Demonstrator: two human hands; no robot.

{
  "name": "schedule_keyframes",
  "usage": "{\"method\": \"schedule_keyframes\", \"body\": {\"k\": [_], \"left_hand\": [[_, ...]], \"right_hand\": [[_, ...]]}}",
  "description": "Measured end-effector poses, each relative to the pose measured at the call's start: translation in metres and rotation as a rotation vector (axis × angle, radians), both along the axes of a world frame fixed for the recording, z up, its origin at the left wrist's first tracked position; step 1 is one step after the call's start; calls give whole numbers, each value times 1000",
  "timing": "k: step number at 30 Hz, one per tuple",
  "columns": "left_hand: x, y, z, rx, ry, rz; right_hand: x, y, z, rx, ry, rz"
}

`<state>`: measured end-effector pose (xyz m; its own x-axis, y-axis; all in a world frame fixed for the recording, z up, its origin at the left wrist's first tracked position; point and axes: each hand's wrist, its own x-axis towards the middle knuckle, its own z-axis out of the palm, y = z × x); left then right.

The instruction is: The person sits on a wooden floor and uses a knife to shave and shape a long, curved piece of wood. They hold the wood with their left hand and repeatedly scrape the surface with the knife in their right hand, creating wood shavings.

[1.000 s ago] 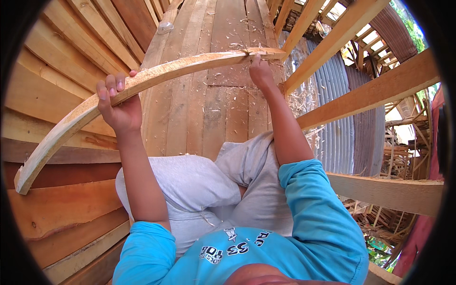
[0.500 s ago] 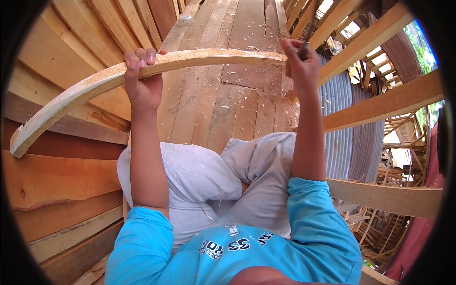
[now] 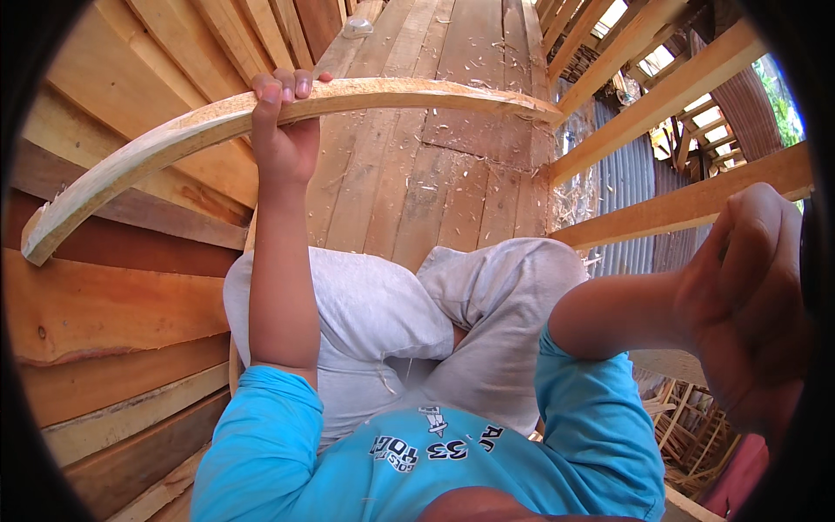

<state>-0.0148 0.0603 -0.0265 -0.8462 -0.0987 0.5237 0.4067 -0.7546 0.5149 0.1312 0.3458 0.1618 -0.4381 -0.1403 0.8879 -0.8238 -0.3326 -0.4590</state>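
A long curved piece of wood [image 3: 152, 152] arches across in front of me from the left, one end out over the stacked boards, the other at the railing. Its upper face looks freshly cut and pale. My left hand [image 3: 288, 126] is closed around its middle, fingers over the top edge. My right hand [image 3: 746, 304] is raised close to the camera at the right, apart from the wood, its fingers curled into a fist. What it grips is hidden now; the earlier picture shows a dark hand tool in it.
Shavings lie on the plank floor [image 3: 383, 174] ahead. Stacked boards [image 3: 130, 309] line my left. Wooden rails [image 3: 687, 209] cross the right side, with corrugated metal sheets [image 3: 622, 174] beyond them. A small clear container [image 3: 357, 28] stands at the far end. My legs [image 3: 348, 304] are folded below.
My right hand has swung away from the wood's right end, back and up toward the camera at the right. My left hand keeps its hold; the view has shifted slightly.
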Motion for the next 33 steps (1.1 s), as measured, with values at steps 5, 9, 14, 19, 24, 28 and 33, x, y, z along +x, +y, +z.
{"method": "schedule_keyframes", "body": {"k": [5, 9, 14, 19, 24, 28, 33], "left_hand": [[1, 0, -3, 12, 0, -1], [3, 7, 6, -15, -8, 14], [2, -1, 5, -7, 23, 7], [-5, 3, 4, 13, 14, -3], [0, 2, 0, 39, -13, -13], [3, 2, -1, 33, -2, -4], [1, 8, 2, -11, 7, -20]], "right_hand": [[7, 3, 7, 26, 11, -114], [12, 12, 9, 27, -6, -266], [5, 17, 5, 33, -31, -183], [-4, 22, 0, 22, -18, -29], [-8, 31, -8, 26, -71, 99], [-55, 39, -52, -48, -496, 157], [-129, 49, -177, 320, -1147, -477]]}}
